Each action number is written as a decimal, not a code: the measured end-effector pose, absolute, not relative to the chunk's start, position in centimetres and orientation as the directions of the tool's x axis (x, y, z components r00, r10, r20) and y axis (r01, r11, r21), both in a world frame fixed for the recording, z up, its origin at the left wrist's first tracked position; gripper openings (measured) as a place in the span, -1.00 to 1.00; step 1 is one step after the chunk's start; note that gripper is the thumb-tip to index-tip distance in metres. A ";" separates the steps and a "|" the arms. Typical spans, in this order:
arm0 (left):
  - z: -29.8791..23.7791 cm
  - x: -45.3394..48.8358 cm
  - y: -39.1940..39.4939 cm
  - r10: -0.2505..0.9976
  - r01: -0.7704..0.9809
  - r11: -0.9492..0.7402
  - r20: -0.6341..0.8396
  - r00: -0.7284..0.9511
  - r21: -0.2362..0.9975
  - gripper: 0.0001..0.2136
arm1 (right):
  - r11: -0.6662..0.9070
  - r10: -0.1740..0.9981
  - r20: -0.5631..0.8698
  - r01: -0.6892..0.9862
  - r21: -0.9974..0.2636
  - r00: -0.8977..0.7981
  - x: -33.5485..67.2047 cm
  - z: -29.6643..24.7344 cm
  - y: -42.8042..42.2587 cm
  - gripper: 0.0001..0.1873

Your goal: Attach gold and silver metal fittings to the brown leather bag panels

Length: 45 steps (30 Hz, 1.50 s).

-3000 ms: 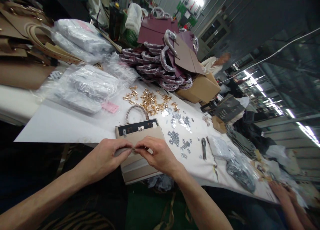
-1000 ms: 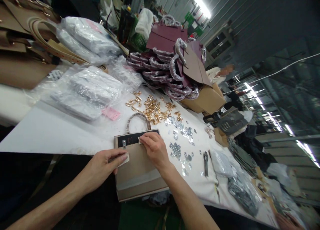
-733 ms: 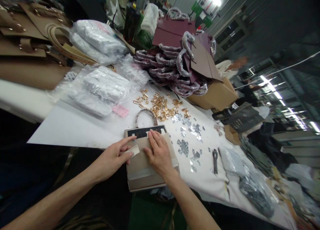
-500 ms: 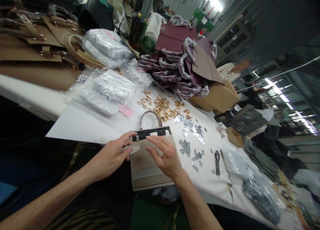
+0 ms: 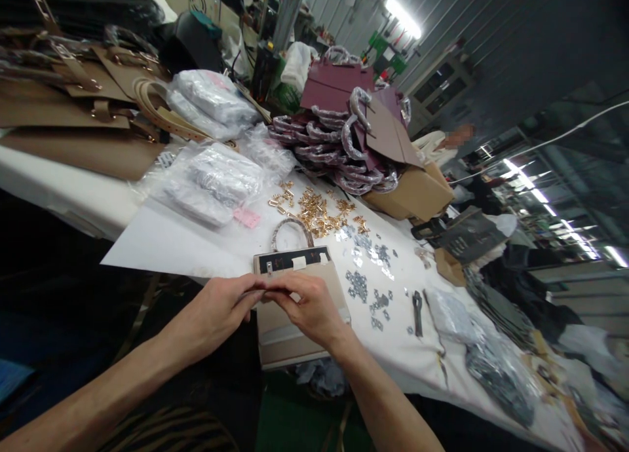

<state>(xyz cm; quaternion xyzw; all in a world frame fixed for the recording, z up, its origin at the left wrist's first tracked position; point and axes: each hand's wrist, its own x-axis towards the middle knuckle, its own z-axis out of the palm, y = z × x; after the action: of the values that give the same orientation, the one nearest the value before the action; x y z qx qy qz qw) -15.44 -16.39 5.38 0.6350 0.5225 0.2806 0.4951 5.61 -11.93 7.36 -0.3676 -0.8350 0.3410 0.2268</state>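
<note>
A small tan handbag [image 5: 280,337] lies flat at the near edge of the white table [image 5: 162,242], its wrapped handle [image 5: 289,226] pointing away from me. A black band with small metal fittings and white tape pieces [image 5: 295,262] runs across its top. My left hand [image 5: 223,308] and my right hand [image 5: 307,304] meet just above the bag's face, fingertips pinched together on a small pale strip. What the strip is I cannot make out.
Gold fittings [image 5: 317,213] and silver fittings [image 5: 366,285] are scattered beyond the bag. A black tool [image 5: 417,304] lies to the right. Plastic bags of parts [image 5: 211,180], maroon bags [image 5: 344,131], a cardboard box [image 5: 417,190] and tan leather pieces [image 5: 73,111] crowd the back. Another person sits far right.
One second ago my right hand pressed on the bag's black band while my left held the strip apart. Both hands have since come together over the bag, pinching the strip.
</note>
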 end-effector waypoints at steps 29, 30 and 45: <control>-0.1 -16.9 -19.7 0.837 0.225 0.331 -0.395 0.377 0.916 -0.59 | 0.352 0.855 0.012 0.562 -0.749 -0.519 4.9 2.9 -6.8 -0.90; -0.2 -17.0 -19.7 0.837 0.217 0.339 -0.399 0.374 0.916 -0.58 | 0.359 0.861 0.029 0.567 -0.742 -0.508 4.8 2.8 -6.7 -0.90; 1.1 -27.5 -17.3 0.874 0.127 0.368 -0.297 -0.383 0.921 -0.43 | 0.742 0.666 0.243 0.658 -0.126 -0.705 7.0 -1.6 -12.0 -0.18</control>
<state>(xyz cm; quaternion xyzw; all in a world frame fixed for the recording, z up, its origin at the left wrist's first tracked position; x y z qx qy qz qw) -27.51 -17.31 1.14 0.3536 0.7078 0.4368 0.4281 7.00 -11.95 -1.58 -0.3587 -0.9232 0.0150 0.1373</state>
